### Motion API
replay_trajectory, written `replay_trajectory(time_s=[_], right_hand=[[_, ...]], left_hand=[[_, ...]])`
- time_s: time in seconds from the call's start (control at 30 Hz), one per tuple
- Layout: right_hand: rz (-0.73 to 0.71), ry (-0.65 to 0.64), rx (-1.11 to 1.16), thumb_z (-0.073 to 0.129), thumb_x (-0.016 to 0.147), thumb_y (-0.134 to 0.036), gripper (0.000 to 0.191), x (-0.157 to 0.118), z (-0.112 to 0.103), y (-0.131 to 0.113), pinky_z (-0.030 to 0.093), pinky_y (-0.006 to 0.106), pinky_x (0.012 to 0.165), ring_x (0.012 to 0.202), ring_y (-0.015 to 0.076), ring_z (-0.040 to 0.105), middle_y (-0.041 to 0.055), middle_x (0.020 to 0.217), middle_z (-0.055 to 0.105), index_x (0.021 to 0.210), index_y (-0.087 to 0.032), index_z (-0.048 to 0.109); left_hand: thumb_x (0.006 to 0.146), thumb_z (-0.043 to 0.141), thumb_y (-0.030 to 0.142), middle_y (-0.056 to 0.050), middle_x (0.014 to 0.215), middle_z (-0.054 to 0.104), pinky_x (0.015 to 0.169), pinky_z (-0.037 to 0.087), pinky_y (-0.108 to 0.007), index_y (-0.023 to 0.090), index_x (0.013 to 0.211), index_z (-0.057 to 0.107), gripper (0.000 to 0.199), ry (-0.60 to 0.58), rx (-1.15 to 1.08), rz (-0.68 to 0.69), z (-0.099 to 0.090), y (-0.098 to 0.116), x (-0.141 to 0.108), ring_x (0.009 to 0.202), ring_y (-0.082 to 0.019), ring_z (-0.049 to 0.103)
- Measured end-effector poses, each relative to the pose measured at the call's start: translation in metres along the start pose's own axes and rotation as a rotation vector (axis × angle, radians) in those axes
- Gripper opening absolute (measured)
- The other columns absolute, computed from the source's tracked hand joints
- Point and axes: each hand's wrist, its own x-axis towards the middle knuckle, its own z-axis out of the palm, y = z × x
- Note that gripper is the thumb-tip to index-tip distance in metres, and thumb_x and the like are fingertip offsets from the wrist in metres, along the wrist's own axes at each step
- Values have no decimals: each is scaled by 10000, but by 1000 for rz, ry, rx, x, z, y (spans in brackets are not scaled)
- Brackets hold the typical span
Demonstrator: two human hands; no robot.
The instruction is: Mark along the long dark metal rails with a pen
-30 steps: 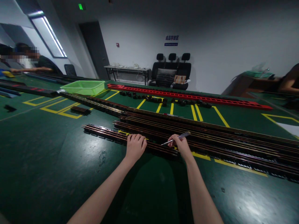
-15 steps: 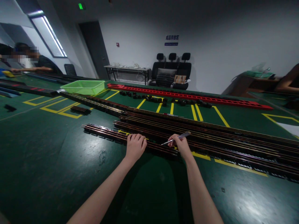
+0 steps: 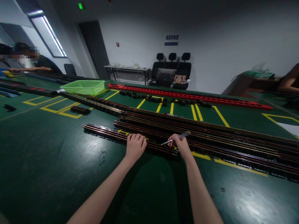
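A black strip with copper-coloured rods [image 3: 102, 132] lies on the green table [image 3: 70, 161], nearest to me. My left hand [image 3: 136, 145] is closed over the strip, its fingers bent round the far edge. My right hand [image 3: 178, 143] grips a screwdriver-like tool [image 3: 184, 135] with a clear handle. The tool's thin metal shaft points left, its tip just above or on the strip near its right part; contact cannot be made out. Behind both hands runs a bundle of longer black strips with rods [image 3: 210, 133], reaching to the right edge.
A green basket [image 3: 84, 87] stands at the back left. Behind the long strips are small black parts [image 3: 164, 101] and a long red frame [image 3: 187, 95]. A short black piece [image 3: 80, 110] lies left of the bundle. People sit at the far left [image 3: 44, 63] and right edge [image 3: 289, 82].
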Motion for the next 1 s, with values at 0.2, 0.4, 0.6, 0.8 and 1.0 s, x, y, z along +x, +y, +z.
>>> replay_trajectory(time_s=[0.2, 0.4, 0.6, 0.8, 1.0], right_hand=[[-37, -2, 9, 498, 710, -306, 240, 0, 1, 0, 398, 204, 459, 442, 95, 508, 24, 474, 562, 567, -130, 577], [-41, 40, -6, 491, 704, -270, 224, 0, 3, 2, 402, 203, 438, 420, 95, 507, 29, 463, 565, 551, -130, 575], [-33, 63, 1, 489, 688, -266, 220, -1, 5, 0, 398, 195, 425, 408, 92, 504, 24, 445, 557, 540, -126, 572], [-42, 74, 23, 472, 679, -258, 219, -3, 18, -4, 377, 184, 413, 393, 82, 485, 15, 433, 544, 528, -125, 559], [-47, 95, 6, 447, 680, -228, 209, -2, 43, -3, 387, 189, 428, 401, 82, 481, 4, 427, 524, 530, -129, 553]], left_hand=[[853, 344, 273, -43, 887, 603, 897, 274, -398, 201, 845, 599, 264, -11, -1, -6, 0, 0, 0, 892, -197, 497], [854, 350, 277, -41, 897, 602, 902, 269, -394, 201, 847, 599, 260, -11, -4, -6, -1, 0, 0, 904, -196, 496], [853, 356, 278, -29, 904, 602, 906, 268, -394, 207, 859, 598, 252, -10, -2, -8, 0, 0, 1, 912, -192, 494], [854, 351, 274, -27, 915, 600, 914, 260, -395, 211, 860, 598, 255, 12, -8, 2, -1, 1, 0, 914, -188, 494], [844, 365, 277, -36, 877, 605, 914, 260, -403, 200, 829, 605, 253, 24, 0, 16, -2, 2, 0, 884, -191, 501]])
